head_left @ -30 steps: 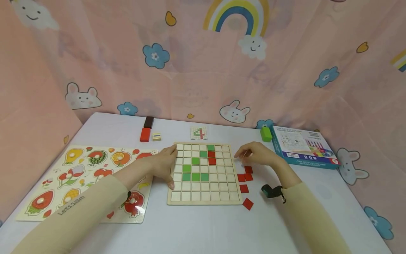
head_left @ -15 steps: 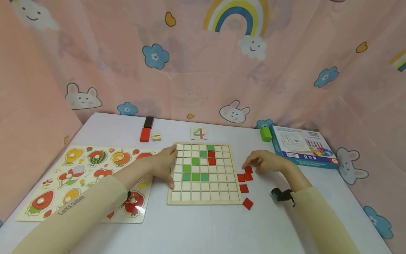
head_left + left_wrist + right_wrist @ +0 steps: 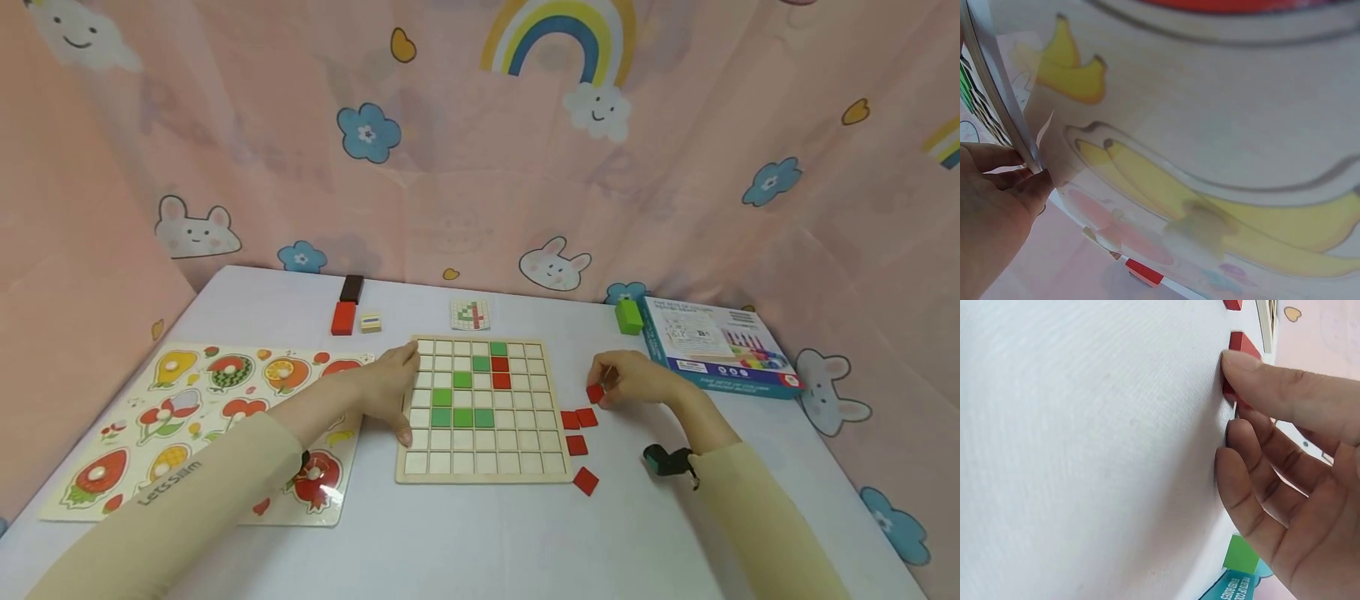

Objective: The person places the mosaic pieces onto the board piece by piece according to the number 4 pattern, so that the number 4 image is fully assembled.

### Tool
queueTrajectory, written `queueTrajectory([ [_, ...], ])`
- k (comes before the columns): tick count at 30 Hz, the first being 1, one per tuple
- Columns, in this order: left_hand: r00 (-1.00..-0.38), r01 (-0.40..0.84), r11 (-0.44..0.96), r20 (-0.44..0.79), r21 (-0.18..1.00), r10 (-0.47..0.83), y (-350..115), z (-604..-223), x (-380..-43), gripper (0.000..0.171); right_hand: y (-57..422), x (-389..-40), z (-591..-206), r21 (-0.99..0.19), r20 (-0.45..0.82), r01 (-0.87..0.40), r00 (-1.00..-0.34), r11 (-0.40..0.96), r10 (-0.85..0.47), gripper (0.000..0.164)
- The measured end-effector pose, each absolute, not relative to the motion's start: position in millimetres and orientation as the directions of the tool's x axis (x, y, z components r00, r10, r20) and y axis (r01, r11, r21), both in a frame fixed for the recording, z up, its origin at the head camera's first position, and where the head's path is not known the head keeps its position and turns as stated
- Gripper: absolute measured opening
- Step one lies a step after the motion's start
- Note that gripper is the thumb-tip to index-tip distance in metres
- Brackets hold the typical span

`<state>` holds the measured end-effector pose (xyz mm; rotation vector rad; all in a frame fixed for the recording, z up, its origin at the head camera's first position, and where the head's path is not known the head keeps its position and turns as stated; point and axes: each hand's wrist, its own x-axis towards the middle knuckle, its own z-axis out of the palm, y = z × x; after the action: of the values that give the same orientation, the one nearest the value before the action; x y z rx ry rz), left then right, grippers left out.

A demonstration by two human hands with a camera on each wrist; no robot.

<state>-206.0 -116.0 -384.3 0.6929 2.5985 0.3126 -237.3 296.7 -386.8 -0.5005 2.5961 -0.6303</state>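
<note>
A wooden grid board (image 3: 480, 477) lies flat on the white table, with green tiles (image 3: 462, 417) in a stepped pattern and two red tiles (image 3: 500, 364) in its cells. My left hand (image 3: 378, 390) rests along the board's left edge, thumb and fingers spread apart; the left wrist view shows fingertips (image 3: 1038, 187) touching that edge. To the right of the board, my right hand (image 3: 630, 379) pinches a red square tile (image 3: 595, 393), low over the table. In the right wrist view the thumb lies on the tile (image 3: 1245, 345), and the fingers partly hide it.
Several loose red tiles (image 3: 577, 446) lie beside the board's right edge. A pattern card (image 3: 470, 315) sits behind the board. A fruit puzzle board (image 3: 97, 400) lies under my left forearm. Small blocks (image 3: 343, 318), a green block (image 3: 628, 317) and a box (image 3: 720, 346) stand farther back.
My right hand has moved right and down from the board's edge to the loose tiles. It has taken hold of the farthest red one and shifted it slightly. The left hand stays put.
</note>
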Motion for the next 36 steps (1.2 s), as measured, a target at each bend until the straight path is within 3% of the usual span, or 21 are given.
queueTrajectory([
  [7,-0.781,0.422,0.850,-0.350,0.315,0.518,-116,-384,-205,0.136,292,-239,-383,-0.551,-0.236,-0.253,-0.867,0.795,-0.439,0.008],
  [16,-0.780,0.422,0.851,-0.354,0.314,0.517,-117,-385,-207,0.137,249,-237,-379,-0.651,-0.159,-0.228,-0.892,0.724,-0.423,0.014],
  [29,-0.777,0.433,0.848,-0.350,0.306,0.523,-117,-387,-208,0.139,179,-229,-380,-0.618,-0.127,-0.378,-0.817,0.689,-0.563,0.012],
  [36,-0.779,0.425,0.850,-0.353,0.312,0.519,-117,-387,-209,0.138,166,-226,-380,-0.604,-0.161,-0.368,-0.812,0.707,-0.561,0.007],
])
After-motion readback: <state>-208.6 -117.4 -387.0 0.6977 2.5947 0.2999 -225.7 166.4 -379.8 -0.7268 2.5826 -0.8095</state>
